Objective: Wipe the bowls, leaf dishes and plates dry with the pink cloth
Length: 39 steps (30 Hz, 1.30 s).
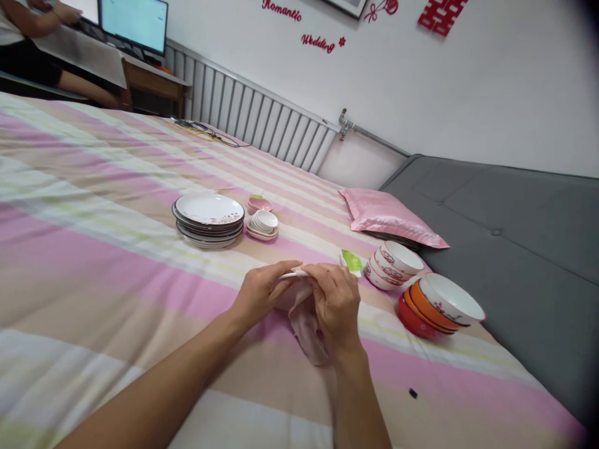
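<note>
My left hand [262,292] is closed on the white handle of a green-headed spoon [352,260], which lies across both hands. My right hand [336,307] is closed around a pale pink cloth [306,327] pressed against the spoon's handle, and the cloth hangs down onto the striped bedspread [93,249]. The part of the spoon between my fingers is hidden.
A stack of white plates [209,219] and small saucers [263,224] with a pink dish [259,204] sit farther back. Tilted stacks of white bowls [392,264] and orange bowls [440,305] lie at the right. A pink pillow [388,216] rests by the grey headboard [515,237]. Another person [32,37] sits at a desk with a monitor [134,24].
</note>
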Available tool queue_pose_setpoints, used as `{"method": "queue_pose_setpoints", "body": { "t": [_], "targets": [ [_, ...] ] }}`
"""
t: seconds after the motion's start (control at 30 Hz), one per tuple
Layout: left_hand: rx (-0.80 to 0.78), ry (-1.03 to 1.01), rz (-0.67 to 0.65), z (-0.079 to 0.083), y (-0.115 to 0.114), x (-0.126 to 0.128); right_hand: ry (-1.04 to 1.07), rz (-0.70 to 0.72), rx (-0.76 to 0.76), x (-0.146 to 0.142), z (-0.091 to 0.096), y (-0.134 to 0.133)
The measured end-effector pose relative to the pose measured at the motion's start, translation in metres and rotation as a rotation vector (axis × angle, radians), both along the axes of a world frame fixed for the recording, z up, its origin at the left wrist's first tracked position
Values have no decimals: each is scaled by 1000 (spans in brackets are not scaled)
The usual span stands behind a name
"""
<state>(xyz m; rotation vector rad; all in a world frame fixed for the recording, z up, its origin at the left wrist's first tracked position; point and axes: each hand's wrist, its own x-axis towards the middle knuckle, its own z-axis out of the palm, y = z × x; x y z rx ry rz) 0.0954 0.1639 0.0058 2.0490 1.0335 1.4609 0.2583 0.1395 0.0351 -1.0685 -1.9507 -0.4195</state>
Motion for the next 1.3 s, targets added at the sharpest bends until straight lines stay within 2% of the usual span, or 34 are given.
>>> {"method": "queue_pose_setpoints", "body": {
  "t": [0.17, 0.43, 0.6, 0.93, 1.3],
  "targets": [
    [-32, -1, 21, 1, 1, -2, 60, 22, 2, 7, -5, 6],
    [-36, -50, 2, 0, 4, -4, 277, 93, -104, 16, -13, 14],
    [-62, -28, 40, 3, 4, -5, 403, 119, -168, 21, -19, 18],
    [-137, -43, 140, 2, 6, -6, 544, 70, -239, 25, -29, 24],
    [-268, -130, 185, 1, 12, -11, 627, -26, -345, 27, -34, 28]
  ]
}}
